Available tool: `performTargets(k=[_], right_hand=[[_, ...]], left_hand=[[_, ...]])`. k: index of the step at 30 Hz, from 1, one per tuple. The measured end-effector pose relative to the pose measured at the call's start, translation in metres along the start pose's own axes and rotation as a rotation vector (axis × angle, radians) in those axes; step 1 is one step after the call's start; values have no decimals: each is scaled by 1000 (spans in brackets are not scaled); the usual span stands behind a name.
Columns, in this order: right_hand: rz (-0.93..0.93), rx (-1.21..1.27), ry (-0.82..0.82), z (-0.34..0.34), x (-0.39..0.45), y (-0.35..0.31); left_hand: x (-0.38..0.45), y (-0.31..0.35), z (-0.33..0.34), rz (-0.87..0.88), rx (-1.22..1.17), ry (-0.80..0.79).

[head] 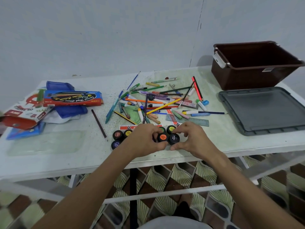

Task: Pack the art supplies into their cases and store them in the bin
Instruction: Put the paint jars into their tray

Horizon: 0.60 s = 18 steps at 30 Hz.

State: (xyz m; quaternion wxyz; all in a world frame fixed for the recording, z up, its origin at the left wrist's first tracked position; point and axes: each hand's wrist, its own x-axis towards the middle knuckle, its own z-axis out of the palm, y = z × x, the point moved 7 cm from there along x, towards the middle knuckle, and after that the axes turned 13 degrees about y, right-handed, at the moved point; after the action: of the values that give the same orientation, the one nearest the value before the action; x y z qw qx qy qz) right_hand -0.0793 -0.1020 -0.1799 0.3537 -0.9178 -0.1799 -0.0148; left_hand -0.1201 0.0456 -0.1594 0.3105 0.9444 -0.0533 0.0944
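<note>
- The left hand (145,138) has its grip curled round the orange-lidded paint pot (163,137) at the near middle of the table (49,156); its fingers cover the pot's left side and whatever stands behind them.
- The right hand (191,138) has its grip pinched on the dark-lidded paint pot (174,138), which touches the orange one; the thumb lies along its near edge.
- 2 more pots, a green-lidded one (162,129) and a yellow-lidded one (171,128), sit just behind, partly hidden by the fingers.
- 3 pots stand apart on the left: a brown-lidded one (118,134), a second yellow one (128,133) and a purple one (116,144), the last partly cut off by the left wrist.
- A red-and-white strip (127,127) lies under the pots; its print is too small to read.
- The loose heap of pencils, markers and crayons (158,100) fills the far middle of the table, too tangled to count.
- Cases and cartons (72,98) lie piled at the far left, overlapping each other.
- The brown bin (247,76) stands open at the far right, with its grey lid (264,111) flat just in front; the lid's right edge is cut off.
</note>
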Motion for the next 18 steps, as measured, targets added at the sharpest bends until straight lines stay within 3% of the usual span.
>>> performTargets(k=[6, 13, 18], right_hand=[[2, 1, 3, 2, 0, 5], [21, 26, -9, 3, 0, 9], [5, 67, 2, -3, 2, 2]], left_hand=[[3, -5, 6, 32, 64, 3], [6, -14, 12, 41, 217, -103], [6, -16, 5, 26, 130, -83]])
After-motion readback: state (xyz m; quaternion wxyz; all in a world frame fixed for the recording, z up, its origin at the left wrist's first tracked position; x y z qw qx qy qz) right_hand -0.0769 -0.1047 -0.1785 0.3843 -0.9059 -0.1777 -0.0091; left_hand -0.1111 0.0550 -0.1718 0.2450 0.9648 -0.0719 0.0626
